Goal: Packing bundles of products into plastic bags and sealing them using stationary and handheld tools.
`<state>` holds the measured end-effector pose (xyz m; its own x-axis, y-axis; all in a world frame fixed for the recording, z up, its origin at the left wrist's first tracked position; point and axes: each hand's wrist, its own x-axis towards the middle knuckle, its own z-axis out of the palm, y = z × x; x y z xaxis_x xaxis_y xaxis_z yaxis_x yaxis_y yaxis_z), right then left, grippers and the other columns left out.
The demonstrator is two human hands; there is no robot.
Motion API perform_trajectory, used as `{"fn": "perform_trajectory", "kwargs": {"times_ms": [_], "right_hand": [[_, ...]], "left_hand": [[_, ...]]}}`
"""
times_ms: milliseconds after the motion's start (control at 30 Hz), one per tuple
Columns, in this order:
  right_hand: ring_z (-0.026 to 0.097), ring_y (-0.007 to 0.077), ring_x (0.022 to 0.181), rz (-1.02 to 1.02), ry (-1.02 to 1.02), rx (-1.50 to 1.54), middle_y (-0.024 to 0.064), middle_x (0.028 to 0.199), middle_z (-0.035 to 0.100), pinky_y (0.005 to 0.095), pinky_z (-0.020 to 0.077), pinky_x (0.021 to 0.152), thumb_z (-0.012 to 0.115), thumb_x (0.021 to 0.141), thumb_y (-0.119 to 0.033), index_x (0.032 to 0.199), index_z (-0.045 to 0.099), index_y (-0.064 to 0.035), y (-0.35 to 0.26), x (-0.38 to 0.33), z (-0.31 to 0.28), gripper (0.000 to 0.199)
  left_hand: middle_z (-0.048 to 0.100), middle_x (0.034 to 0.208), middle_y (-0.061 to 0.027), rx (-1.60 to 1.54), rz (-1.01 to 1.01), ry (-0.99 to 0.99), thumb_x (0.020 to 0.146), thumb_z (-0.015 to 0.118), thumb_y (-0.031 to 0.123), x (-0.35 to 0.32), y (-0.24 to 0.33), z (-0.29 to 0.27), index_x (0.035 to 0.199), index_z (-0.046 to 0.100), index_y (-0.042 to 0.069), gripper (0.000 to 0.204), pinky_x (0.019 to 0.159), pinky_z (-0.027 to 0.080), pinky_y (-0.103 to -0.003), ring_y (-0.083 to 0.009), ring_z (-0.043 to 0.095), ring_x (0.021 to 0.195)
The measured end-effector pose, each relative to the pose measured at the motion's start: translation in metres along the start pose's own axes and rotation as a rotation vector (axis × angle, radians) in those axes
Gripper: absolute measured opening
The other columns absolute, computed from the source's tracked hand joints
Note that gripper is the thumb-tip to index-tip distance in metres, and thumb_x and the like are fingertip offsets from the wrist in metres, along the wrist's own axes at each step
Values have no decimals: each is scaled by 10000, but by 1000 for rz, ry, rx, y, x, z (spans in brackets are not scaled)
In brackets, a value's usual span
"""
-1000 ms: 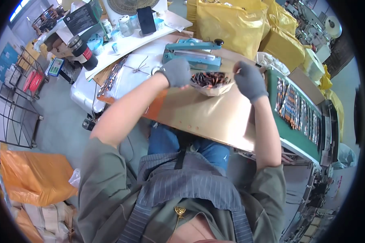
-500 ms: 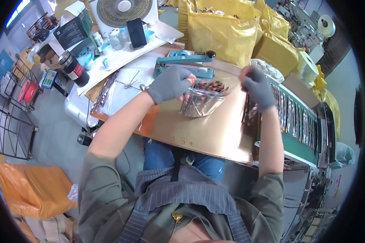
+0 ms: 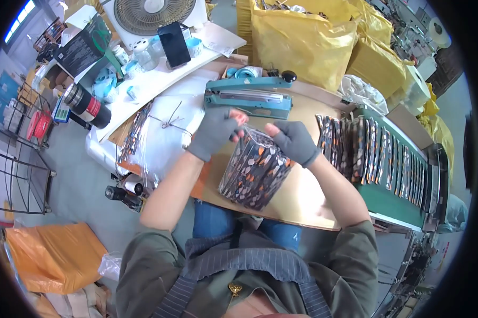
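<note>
- Pinching the upper left corner of a clear bag of dark patterned packets (image 3: 256, 170), the left hand (image 3: 213, 133) had its bare fingertips closed on the plastic.
- Right hand (image 3: 296, 143) was curled, thumb forward, at the upper right corner and appeared to grasp the plastic; the exact contact was partly hidden.
- Location: the bag was tilted, directly on the near side of the teal sealer (image 3: 252, 99) and apart from it, its lower end near the front edge of the brown board (image 3: 310, 197).
- Risk, slipping: the film looked thin and slick, so a weak pinch on either corner could have let the bag drop or tip off the board on the side away from the sealer.
- Risk, tearing or spilling: an uneven pull between the two hands could have split the film or let packets out at the top.
- Risk, knocking: a row of similar packets (image 3: 379, 153) stood right of the sealer, partly on a green belt (image 3: 379, 197); the right wrist was near its closest end, and an outward swing could have toppled it.
</note>
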<state>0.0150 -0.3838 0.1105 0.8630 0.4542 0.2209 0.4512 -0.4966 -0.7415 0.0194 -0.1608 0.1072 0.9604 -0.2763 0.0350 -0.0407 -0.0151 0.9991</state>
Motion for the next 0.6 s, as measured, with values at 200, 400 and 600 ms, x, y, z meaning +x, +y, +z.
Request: {"fn": "perform_trajectory", "kwargs": {"times_ms": [200,400,600], "right_hand": [[492,166,484,-400,-132,-170,38,553,508,297,387,469,610,849,-347,765,614,-89,3,6,4,271],[594,77,549,73,-300,297,42,609,596,263,453,459,645,841,-219,807,605,-35,9,13,-6,191],[549,353,572,-179,-49,-158,152,613,542,403,419,499,567,867,-229,780,527,-56,38,19,14,198]], "left_hand": [[620,752,-56,-116,-101,51,862,577,137,8,-7,-2,923,634,-35,191,485,448,-204,-83,566,582],[616,754,-51,-156,-108,128,872,587,159,11,-17,-17,919,633,-31,201,480,440,-193,-76,562,578],[625,807,-49,-121,-138,100,874,570,112,20,-23,-15,958,620,-39,179,576,485,-208,-94,592,671]]}}
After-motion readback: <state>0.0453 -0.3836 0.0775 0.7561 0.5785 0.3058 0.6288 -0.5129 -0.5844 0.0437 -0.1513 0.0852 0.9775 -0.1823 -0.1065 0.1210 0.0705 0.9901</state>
